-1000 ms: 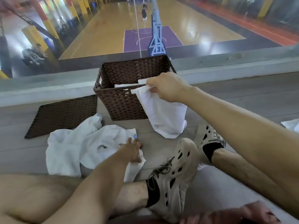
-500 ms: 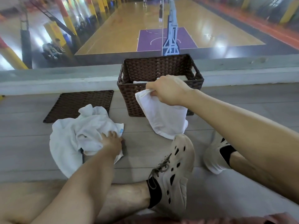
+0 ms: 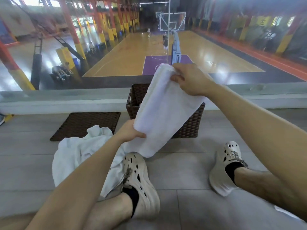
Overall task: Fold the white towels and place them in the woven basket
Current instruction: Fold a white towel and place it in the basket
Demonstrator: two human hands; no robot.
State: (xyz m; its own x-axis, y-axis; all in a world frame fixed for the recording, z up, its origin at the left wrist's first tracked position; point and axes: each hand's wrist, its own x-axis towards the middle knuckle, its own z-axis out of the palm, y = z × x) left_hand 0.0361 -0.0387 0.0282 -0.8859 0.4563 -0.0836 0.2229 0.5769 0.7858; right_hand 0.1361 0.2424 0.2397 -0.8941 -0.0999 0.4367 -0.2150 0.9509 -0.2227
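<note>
Both hands pinch the folded towel (image 3: 166,110): right hand (image 3: 189,78) at its far end, left hand (image 3: 131,131) at its near corner, held aslant before the woven basket (image 3: 191,125). If either pinch slackens, the fold could open or the towel drop short.

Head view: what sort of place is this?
Probably an indoor sports hall, seen from a raised level above a basketball court: a wooden court floor with a purple key, a backboard at the far end, and players on court.
</note>
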